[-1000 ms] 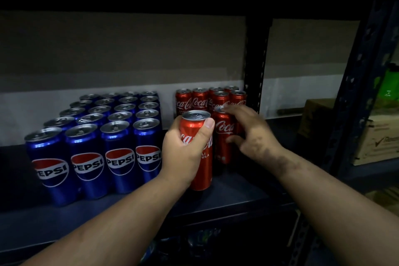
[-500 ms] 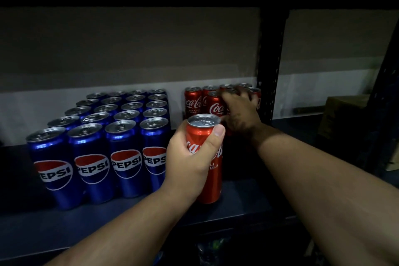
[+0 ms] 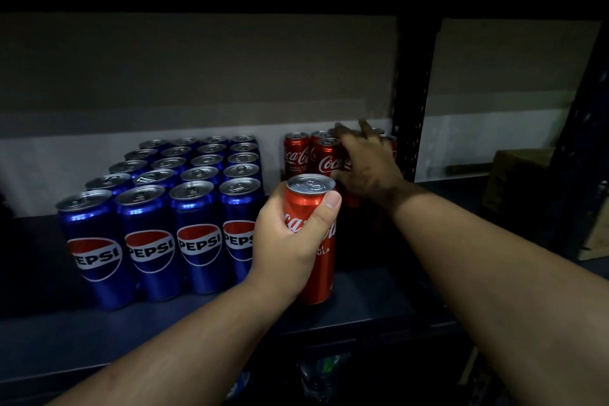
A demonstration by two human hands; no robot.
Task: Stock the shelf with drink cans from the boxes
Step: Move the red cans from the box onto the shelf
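Observation:
My left hand (image 3: pixel 290 250) grips a red Coca-Cola can (image 3: pixel 321 273) upright near the front of the dark shelf (image 3: pixel 379 300), its base touching or just above the board. My right hand (image 3: pixel 365 165) reaches deep to the back right, fingers spread over the cluster of red Coca-Cola cans (image 3: pixel 296 155), and hides several of them. A block of blue Pepsi cans (image 3: pixel 197 241) fills the shelf to the left of my left hand, in several neat rows.
A black perforated upright post (image 3: pixel 412 109) stands just right of the red cans. Beyond it, a cardboard box (image 3: pixel 517 175) sits on the neighbouring shelf. The shelf above is dark and low. Dim items show below the shelf edge.
My right hand pushed a red can back into the Coca-Cola cluster and has spread its fingers above it. My left hand kept its can nearly still at the shelf front.

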